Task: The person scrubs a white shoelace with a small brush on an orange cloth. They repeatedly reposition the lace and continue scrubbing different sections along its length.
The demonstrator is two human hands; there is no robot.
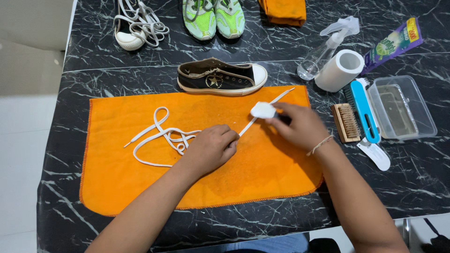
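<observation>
A white shoelace [159,133] lies looped on an orange cloth [140,178] and runs tight toward the upper right. My left hand [211,147] pinches the lace near its middle and holds it down on the cloth. My right hand [300,125] presses a small white wad, a tissue or pad [262,110], against the lace. A dark low sneaker without laces [220,77] lies on its side just behind the cloth.
Right of the cloth lie a wooden brush [346,122], a blue brush [364,110], a clear plastic tub [401,107], a paper roll [340,70], a spray bottle [326,49] and a tube [393,43]. At the back stand green sneakers [213,18], a white shoe [136,26] and a folded orange cloth [283,10].
</observation>
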